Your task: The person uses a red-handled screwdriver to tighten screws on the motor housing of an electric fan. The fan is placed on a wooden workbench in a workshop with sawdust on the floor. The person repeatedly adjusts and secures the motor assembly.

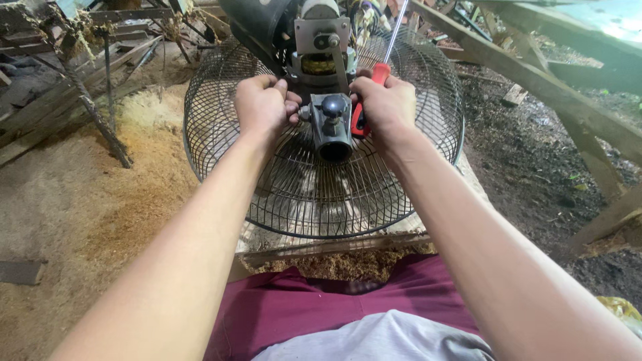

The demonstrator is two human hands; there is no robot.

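A round black wire fan guard (294, 194) lies face down on a wooden block, with the bare fan motor (321, 50) and a dark plastic mounting neck (333, 127) on top. My left hand (264, 107) grips the motor housing at its left side, fingers curled against it. My right hand (386, 107) is closed around a screwdriver with a red and black handle (378, 73); its metal shaft (396, 30) points up and away. Both hands sit on either side of the neck.
The wooden block (321, 247) under the fan rests before my knees in maroon shorts. Sawdust (127, 180) covers the ground at left. Timber beams (548, 87) slant across the right; scrap wood and branches (80, 73) lie at the far left.
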